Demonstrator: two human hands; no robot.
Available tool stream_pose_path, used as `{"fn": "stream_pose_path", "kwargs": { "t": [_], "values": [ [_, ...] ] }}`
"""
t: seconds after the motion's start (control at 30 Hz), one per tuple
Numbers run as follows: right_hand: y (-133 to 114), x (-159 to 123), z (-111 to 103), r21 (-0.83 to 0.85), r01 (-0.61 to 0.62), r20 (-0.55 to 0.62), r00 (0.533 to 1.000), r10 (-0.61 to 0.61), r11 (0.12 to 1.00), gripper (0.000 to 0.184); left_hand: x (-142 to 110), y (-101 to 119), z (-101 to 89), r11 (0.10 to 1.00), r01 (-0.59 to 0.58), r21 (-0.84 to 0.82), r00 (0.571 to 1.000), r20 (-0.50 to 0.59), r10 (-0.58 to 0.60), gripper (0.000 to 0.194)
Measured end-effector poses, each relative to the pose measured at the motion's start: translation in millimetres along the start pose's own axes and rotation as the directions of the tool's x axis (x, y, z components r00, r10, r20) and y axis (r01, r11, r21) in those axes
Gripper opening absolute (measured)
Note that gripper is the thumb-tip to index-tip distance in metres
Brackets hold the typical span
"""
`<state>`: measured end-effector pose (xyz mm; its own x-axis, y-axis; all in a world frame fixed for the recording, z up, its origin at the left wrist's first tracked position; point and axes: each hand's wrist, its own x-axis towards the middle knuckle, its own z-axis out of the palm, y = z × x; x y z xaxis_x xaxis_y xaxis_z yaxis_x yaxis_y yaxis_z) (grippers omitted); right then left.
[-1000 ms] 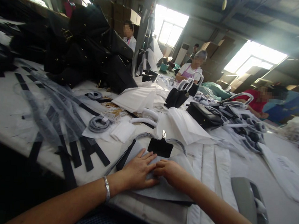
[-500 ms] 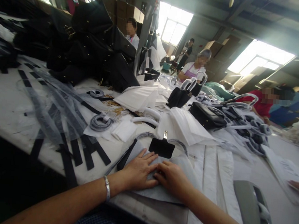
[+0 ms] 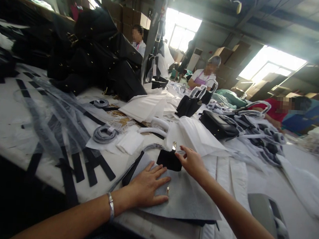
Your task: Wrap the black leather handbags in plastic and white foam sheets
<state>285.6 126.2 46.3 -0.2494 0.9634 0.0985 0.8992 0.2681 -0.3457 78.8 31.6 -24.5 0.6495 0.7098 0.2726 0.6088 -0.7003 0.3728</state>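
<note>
While the left hand (image 3: 149, 186) lies spread on grey paper (image 3: 189, 194), the right hand (image 3: 191, 162), grip unclear, is just right of the black flap (image 3: 168, 161).

A broad white table (image 3: 1, 114) fills the near part of the room, its front edge slanting from the left towards the near centre. Beyond it, left of centre, rises a grey pillar (image 3: 151, 42). Daylight pours through a far centre window (image 3: 179, 30) and a wider far right window (image 3: 272, 65) (both glaring almost pure white). Dark beams (image 3: 248, 16) cross the ceiling at the right. Brown cardboard boxes (image 3: 236, 52) stand stacked before the dim wall (image 3: 216, 34), with more cartons (image 3: 128, 21) left of the pillar. The near left corner sinks into deep shadow.
</note>
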Motion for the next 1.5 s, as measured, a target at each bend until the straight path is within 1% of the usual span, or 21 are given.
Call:
{"fn": "stream_pose_path", "kwargs": {
  "t": [0.07,0.1,0.17,0.23,0.3,0.37,0.43,0.53,0.63,0.77,0.87,0.97,1.03,1.13,1.2,1.27,1.3,1.4,1.5],
  "values": [
    [5,18,4,0.025,-0.027,0.012,1.0,0.027,0.999,0.041,0,0,-1.3,1.0,0.0,0.01,1.0,0.006,0.0,0.066],
    [5,21,5,0.042,-0.025,0.022,0.999,0.024,0.999,0.04,0,1,-1.8,1.0,0.0,0.012,1.0,0.009,0.0,0.066],
    [0,15,3,0.07,0.006,0.025,1.0,-0.008,0.998,0.028,0,1,-2.5,1.0,0.003,0.009,1.0,0.012,-0.003,0.066],
    [-8,-8,-1,0.082,0.063,0.011,0.998,-0.064,0.995,0.013,0,2,-2.6,1.0,0.009,-0.005,1.0,0.006,-0.009,0.065],
    [-14,-40,-4,0.082,0.138,0.007,0.99,-0.139,0.987,0.01,0,2,-1.8,1.0,0.014,-0.026,1.0,-0.013,-0.014,0.065],
    [-16,-73,-2,0.08,0.21,0.017,0.977,-0.212,0.974,0.016,0,2,-0.5,0.999,0.012,-0.047,0.999,-0.038,-0.013,0.064],
    [-12,-98,5,0.084,0.267,0.024,0.963,-0.27,0.96,0.024,0,2,0.6,0.998,0.001,-0.058,0.998,-0.056,-0.004,0.061],
    [-1,-117,19,0.103,0.324,0.02,0.945,-0.327,0.941,0.03,0,4,0.8,0.998,-0.01,-0.057,0.998,-0.068,0.006,0.057],
    [8,-120,29,0.128,0.357,0.013,0.932,-0.362,0.925,0.035,1,6,0.0,0.998,0.001,-0.063,0.998,-0.068,-0.005,0.054],
    [14,-121,36,0.182,0.397,-0.015,0.916,-0.401,0.899,0.041,3,4,-2.0,0.993,-0.002,-0.118,0.998,-0.059,-0.005,0.051],
    [18,-123,41,0.204,0.403,-0.031,0.913,-0.406,0.892,0.041,6,1,-5.5,0.989,-0.023,-0.143,0.999,-0.048,0.016,0.048],
    [21,-125,45,0.218,0.412,-0.046,0.91,-0.412,0.885,0.04,7,0,-9.1,0.992,-0.036,-0.119,0.998,-0.05,0.031,0.046],
    [22,-126,48,0.22,0.417,-0.057,0.908,-0.415,0.882,0.04,6,2,-9.8,0.996,-0.033,-0.084,0.997,-0.073,0.027,0.046],
    [23,-127,49,0.216,0.425,-0.07,0.905,-0.42,0.879,0.041,0,6,-8.0,1.0,-0.028,0.004,0.986,-0.163,0.028,0.043],
    [22,-128,49,0.212,0.429,-0.074,0.903,-0.423,0.878,0.041,-5,8,-6.4,0.996,-0.069,0.057,0.973,-0.215,0.08,0.036],
    [21,-128,48,0.203,0.429,-0.075,0.903,-0.423,0.88,0.042,-10,9,-6.0,0.981,-0.177,0.079,0.96,-0.207,0.19,0.025],
    [21,-128,47,0.197,0.429,-0.074,0.903,-0.422,0.882,0.042,-11,9,-6.4,0.967,-0.24,0.082,0.949,-0.189,0.251,0.024],
    [20,-128,47,0.182,0.423,-0.071,0.906,-0.417,0.888,0.042,-9,9,-9.0,0.919,-0.389,0.068,0.91,-0.13,0.395,0.033],
    [21,-129,49,0.179,0.411,-0.077,0.912,-0.404,0.894,0.042,-6,10,-10.6,0.898,-0.438,0.042,0.894,-0.08,0.44,0.033]
  ]
}}
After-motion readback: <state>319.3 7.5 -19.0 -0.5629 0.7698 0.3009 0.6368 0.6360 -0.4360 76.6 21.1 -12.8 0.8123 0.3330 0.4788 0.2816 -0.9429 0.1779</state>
